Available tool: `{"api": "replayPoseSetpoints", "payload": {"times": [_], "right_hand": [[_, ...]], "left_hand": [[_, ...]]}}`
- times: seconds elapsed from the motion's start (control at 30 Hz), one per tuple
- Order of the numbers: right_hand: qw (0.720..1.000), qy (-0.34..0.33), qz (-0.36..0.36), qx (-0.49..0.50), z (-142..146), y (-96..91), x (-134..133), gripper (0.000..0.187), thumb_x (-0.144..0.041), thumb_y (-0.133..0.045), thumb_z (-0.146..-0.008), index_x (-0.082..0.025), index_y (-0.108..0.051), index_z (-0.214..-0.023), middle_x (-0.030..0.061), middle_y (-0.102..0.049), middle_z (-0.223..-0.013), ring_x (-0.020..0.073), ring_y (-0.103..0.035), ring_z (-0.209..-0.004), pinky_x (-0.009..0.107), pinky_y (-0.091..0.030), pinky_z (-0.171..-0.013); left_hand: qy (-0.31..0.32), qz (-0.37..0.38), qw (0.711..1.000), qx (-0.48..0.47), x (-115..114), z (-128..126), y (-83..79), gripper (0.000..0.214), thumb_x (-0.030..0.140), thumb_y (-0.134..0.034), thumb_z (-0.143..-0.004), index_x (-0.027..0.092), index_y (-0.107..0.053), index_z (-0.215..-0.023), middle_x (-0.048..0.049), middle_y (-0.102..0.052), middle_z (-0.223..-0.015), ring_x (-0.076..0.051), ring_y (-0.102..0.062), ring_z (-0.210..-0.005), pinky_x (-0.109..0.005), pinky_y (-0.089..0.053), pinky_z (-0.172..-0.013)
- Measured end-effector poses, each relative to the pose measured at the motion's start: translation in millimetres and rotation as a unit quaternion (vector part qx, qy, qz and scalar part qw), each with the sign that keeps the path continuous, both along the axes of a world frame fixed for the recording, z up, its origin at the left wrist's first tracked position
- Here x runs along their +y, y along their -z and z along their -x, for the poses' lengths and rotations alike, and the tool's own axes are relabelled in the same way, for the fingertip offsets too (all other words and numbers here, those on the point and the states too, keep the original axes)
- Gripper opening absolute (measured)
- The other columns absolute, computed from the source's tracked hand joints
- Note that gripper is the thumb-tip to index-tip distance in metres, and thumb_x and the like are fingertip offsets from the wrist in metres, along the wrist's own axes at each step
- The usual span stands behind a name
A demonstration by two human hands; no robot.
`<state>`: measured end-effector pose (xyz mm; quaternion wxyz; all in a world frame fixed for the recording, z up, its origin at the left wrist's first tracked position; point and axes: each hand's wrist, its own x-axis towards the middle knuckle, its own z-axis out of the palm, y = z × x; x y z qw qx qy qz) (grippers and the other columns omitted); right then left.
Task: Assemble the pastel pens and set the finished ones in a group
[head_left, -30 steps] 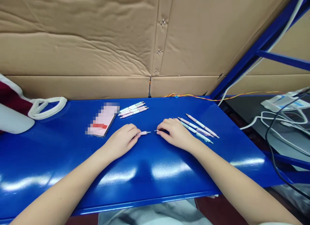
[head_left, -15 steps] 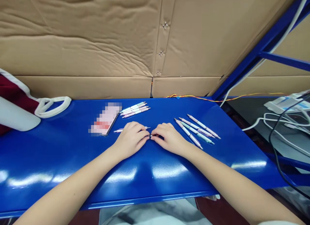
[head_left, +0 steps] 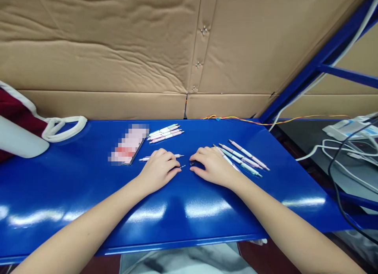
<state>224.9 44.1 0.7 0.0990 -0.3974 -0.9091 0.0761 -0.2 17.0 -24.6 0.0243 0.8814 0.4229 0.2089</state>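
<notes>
My left hand [head_left: 159,169] is closed over the blue table, its thumb and fingers pinching a thin pen part [head_left: 182,166]. Only a short metallic end shows; the rest is hidden in the grip. Beneath and behind that hand lies a pink-and-white pen [head_left: 144,159], partly covered, with a slim tip showing past the knuckles. Across a small gap, my right hand [head_left: 211,166] has its thumb and forefinger apart. A small dark spot shows by the right fingertips, too small to make out. Several pastel pens [head_left: 240,159] lie just right of this hand, one partly covered by it.
A bundle of pens [head_left: 165,134] lies at the back beside a pixelated phone-like slab [head_left: 130,146]. A white cylinder [head_left: 22,138] and a white looped strap [head_left: 66,128] are at left. Cables [head_left: 330,146] and a blue frame [head_left: 295,73] stand right. Cardboard [head_left: 118,61] walls the back.
My right hand has drawn slightly right, away from the left fingertips, and its pinch has opened. The left hand stays nearly in place, and the metallic end now shows between the hands.
</notes>
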Motion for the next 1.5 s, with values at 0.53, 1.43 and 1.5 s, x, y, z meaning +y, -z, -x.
{"api": "replayPoseSetpoints", "payload": {"times": [0.53, 1.43, 1.5], "right_hand": [[0.997, -0.05, -0.049, 0.022, 22.0, 16.7, -2.2, 0.022, -0.026, -0.046, -0.093, -0.02, -0.067, -0.092, 0.0068, -0.059, -0.089, 0.0194, -0.047, -0.083, 0.033, -0.028, -0.074], [0.994, 0.012, -0.076, 0.078, 7.5, 7.2, 4.1, 0.015, -0.018, -0.047, -0.091, -0.018, -0.061, -0.084, 0.0038, -0.065, -0.079, 0.018, -0.053, -0.075, 0.031, -0.032, -0.074], [0.994, 0.008, -0.075, 0.081, 7.8, 7.8, 3.7, 0.015, -0.018, -0.047, -0.091, -0.017, -0.061, -0.084, 0.0039, -0.065, -0.079, 0.0179, -0.053, -0.074, 0.031, -0.032, -0.073]], "left_hand": [[-0.074, -0.002, 0.997, 0.034, 14.2, 38.1, -4.0, 0.021, 0.033, -0.053, -0.089, 0.02, -0.068, -0.094, -0.0053, -0.063, -0.089, -0.021, -0.053, -0.085, -0.037, -0.042, -0.079], [-0.04, -0.01, 0.999, 0.027, 3.1, 30.5, -13.4, 0.021, 0.032, -0.047, -0.093, 0.021, -0.064, -0.096, -0.0034, -0.067, -0.093, -0.019, -0.059, -0.087, -0.033, -0.041, -0.079], [-0.037, -0.009, 0.999, 0.03, 2.6, 29.9, -13.3, 0.021, 0.032, -0.047, -0.093, 0.021, -0.064, -0.097, -0.003, -0.067, -0.093, -0.019, -0.059, -0.088, -0.033, -0.041, -0.08]]}}
